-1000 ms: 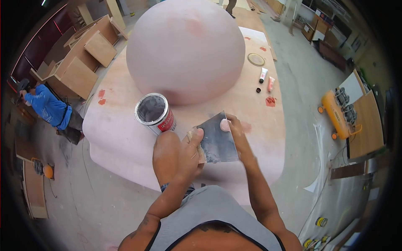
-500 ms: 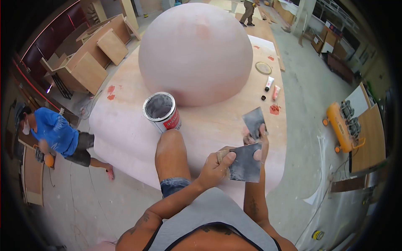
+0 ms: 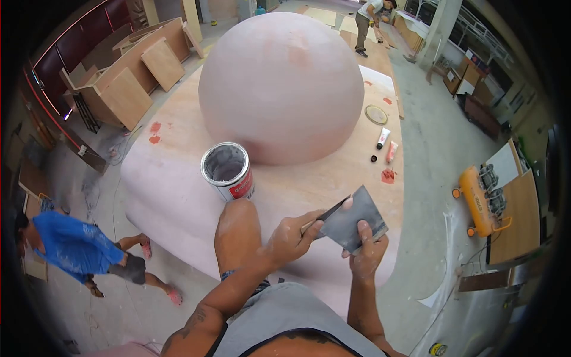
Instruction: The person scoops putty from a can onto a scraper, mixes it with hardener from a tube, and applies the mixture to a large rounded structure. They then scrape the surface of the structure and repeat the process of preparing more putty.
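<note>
My right hand (image 3: 369,251) is closed on a flat, grey, smeared filler scraper (image 3: 357,221), its thumb pressed on the blade's face. Closed around a second scraper (image 3: 334,209), my left hand (image 3: 295,240) shows that blade nearly edge-on. The two blades overlap close together in front of my body. Past my bent knee stands an open filler can (image 3: 241,189) with a grey-coated inside and red label. It is on the pale board platform (image 3: 285,184), at the foot of a large pinkish dome (image 3: 279,89).
Two tubes, a white one (image 3: 382,138) and a red-and-white one (image 3: 392,151), lie beside a round lid (image 3: 376,115). To the right is an orange air compressor (image 3: 476,193). A person in blue (image 3: 80,247) walks at left; another person (image 3: 364,27) stands at the back.
The two scrapers have come together, the left one turning from face-on to nearly edge-on and the right one lowering. The person in blue has moved nearer, and the view has shifted slightly.
</note>
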`<action>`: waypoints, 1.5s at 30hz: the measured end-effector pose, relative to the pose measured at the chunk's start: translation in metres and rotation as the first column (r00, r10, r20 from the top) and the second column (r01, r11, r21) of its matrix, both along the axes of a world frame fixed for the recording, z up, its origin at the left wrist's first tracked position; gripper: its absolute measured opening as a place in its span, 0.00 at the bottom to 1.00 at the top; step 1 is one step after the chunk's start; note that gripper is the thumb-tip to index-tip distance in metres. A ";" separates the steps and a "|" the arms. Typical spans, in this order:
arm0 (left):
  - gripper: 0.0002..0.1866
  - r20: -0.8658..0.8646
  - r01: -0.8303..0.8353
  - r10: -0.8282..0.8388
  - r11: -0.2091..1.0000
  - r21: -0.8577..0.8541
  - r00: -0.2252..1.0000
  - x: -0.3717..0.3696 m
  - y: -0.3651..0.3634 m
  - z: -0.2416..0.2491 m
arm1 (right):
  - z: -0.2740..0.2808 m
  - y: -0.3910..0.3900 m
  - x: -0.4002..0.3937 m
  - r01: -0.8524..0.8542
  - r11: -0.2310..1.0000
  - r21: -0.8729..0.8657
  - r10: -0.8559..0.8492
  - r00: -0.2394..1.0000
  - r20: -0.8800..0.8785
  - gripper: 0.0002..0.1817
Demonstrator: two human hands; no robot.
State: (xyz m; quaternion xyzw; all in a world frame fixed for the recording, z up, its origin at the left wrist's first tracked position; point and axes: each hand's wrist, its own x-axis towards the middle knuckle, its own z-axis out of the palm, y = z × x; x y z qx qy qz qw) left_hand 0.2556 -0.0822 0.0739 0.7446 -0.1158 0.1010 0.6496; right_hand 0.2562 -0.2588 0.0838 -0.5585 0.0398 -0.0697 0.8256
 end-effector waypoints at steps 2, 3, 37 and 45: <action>0.13 0.143 0.092 -0.130 0.965 0.245 0.981 0.015 0.021 -0.002 | 0.013 0.002 0.018 0.047 0.993 -0.111 -0.044 0.999 0.028 0.15; 0.13 0.147 0.088 -0.126 0.966 0.242 0.981 0.021 0.026 -0.012 | 0.018 -0.001 0.032 0.028 0.990 -0.138 -0.020 0.998 0.065 0.15; 0.17 -0.180 0.327 -0.314 0.944 0.045 0.932 0.140 0.049 -0.141 | 0.075 0.245 0.464 0.537 -0.324 -0.779 0.511 0.792 0.334 0.31; 0.17 -0.202 0.341 -0.311 0.930 0.137 0.929 0.131 0.044 -0.138 | 0.001 0.225 0.391 0.704 -0.228 -0.672 0.524 0.671 0.525 0.30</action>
